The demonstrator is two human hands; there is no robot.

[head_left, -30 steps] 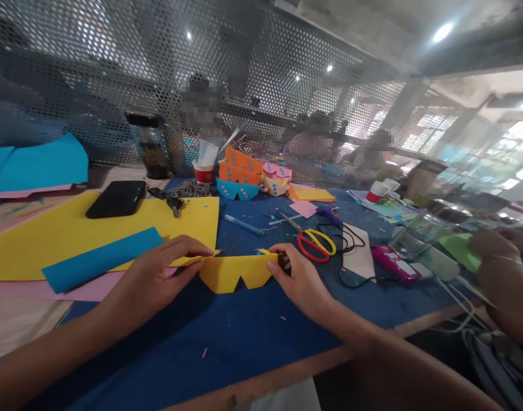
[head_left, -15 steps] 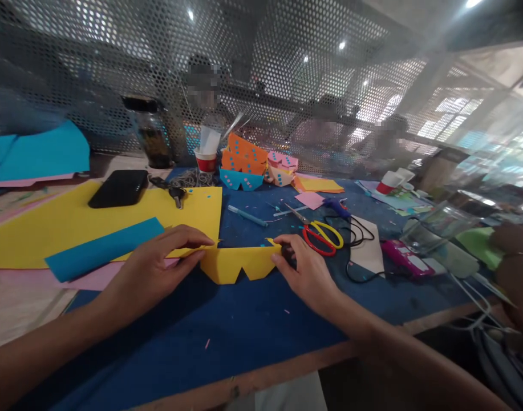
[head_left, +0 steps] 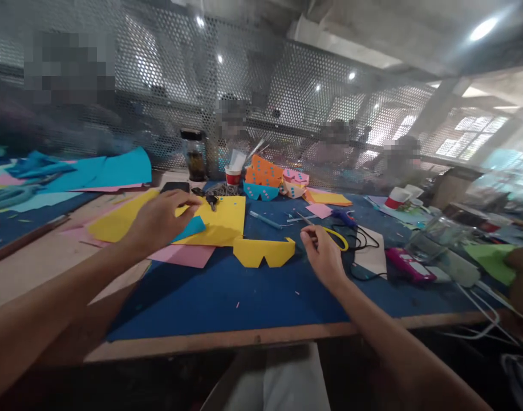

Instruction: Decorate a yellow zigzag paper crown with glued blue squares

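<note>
A yellow paper piece with a zigzag lower edge lies free on the blue mat, between my hands. My left hand reaches out to the left. Its fingers are stretched over a large yellow sheet, and it touches a blue paper strip. My right hand rests on the red-and-yellow scissors with its fingers curled over the handles. One yellow handle loop and the blades stick out past it.
A pink sheet lies under the yellow one. At the back stand a dark jar, a red cup and folded paper crafts. A pen, cables and a pink device lie to the right. A co-worker's hand with green paper is at far right.
Both hands let go of the yellow zigzag piece, which now lies on the mat. My left hand moved left onto the sheets, and my right hand moved right onto the scissors. The camera pulled back.
</note>
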